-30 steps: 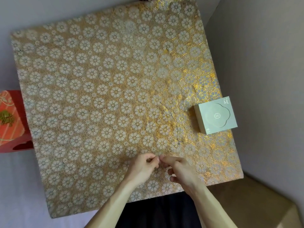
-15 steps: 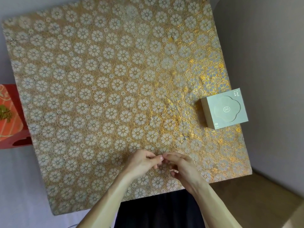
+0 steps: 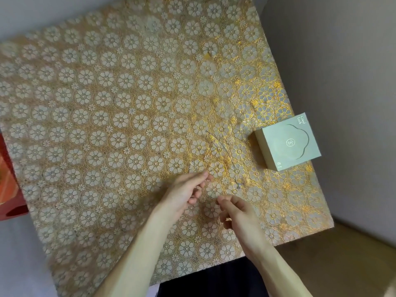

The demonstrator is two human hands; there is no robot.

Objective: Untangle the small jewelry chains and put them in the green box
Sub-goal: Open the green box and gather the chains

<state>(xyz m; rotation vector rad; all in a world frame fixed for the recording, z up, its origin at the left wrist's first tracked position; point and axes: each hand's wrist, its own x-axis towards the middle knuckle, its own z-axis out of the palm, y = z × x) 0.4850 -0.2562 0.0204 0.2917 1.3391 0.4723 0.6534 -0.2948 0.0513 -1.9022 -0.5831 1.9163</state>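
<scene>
The pale green box (image 3: 287, 142) stands shut near the right edge of the gold flower-patterned table cloth (image 3: 107, 125). A very thin silver chain (image 3: 222, 153) lies stretched on the cloth left of the box, running down to a small pendant (image 3: 239, 185). My left hand (image 3: 184, 194) is pinched at thumb and forefinger on a fine chain strand that loops up and left of its fingertips. My right hand (image 3: 237, 213) sits just below and right of it, fingertips pinched on a strand leading toward the pendant. The strands between my hands are barely visible.
A red box (image 3: 10, 189) sits off the table's left edge. A grey wall (image 3: 342, 82) runs close along the right side, behind the green box. A small yellow scrap (image 3: 207, 55) lies on the cloth further back.
My hands, fingertips together earlier, have drawn apart: the left moved up, the right down. A chain now lies stretched toward the box. The camera view has shifted closer.
</scene>
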